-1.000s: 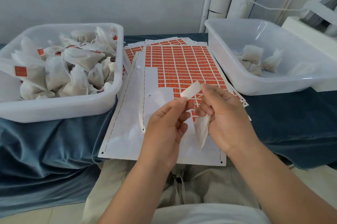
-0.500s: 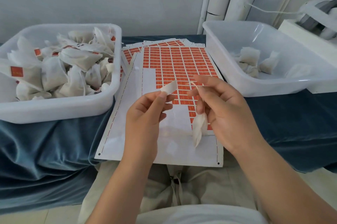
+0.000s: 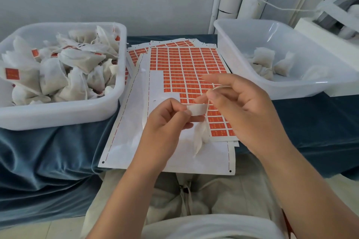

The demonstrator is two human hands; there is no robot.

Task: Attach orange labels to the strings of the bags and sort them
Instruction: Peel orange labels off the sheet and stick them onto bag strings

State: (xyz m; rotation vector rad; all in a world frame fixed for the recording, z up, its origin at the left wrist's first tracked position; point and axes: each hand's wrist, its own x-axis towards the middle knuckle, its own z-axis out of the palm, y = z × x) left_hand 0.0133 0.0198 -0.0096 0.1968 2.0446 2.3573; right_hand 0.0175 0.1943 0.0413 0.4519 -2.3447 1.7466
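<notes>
One white tub (image 3: 58, 116) stands at the left of the surface (image 3: 48, 161), heaped with labelled bags (image 3: 52, 77) (too many, and too overlapped, for us to count). At centre lies a stack of label sheets (image 3: 186, 63). We cannot count its layers. The top sheet is stripped along its left and near portions.

Above the sheets, the left hand (image 3: 165, 122) pinches one label (image 3: 197, 109) between thumb and fingertips, white side toward us. The label projects rightward from this grip, long axis roughly level, and its free end meets the single string (image 3: 207, 102). The string runs nearly upright, crossing the label's axis, from the grip of the right hand (image 3: 250, 114) down to one bag (image 3: 201, 139), which hangs just below the label. The right hand pinches the string between thumb and forefinger, with the other fingers loosely spread.

We judge the coming move to be a fold of the label around the string. The left hand is the nearer one, and the fold falls at the label's right end.

A second tub (image 3: 291, 93) stands at the right and holds about four bags (image 3: 264, 58), with no orange showing on them.
</notes>
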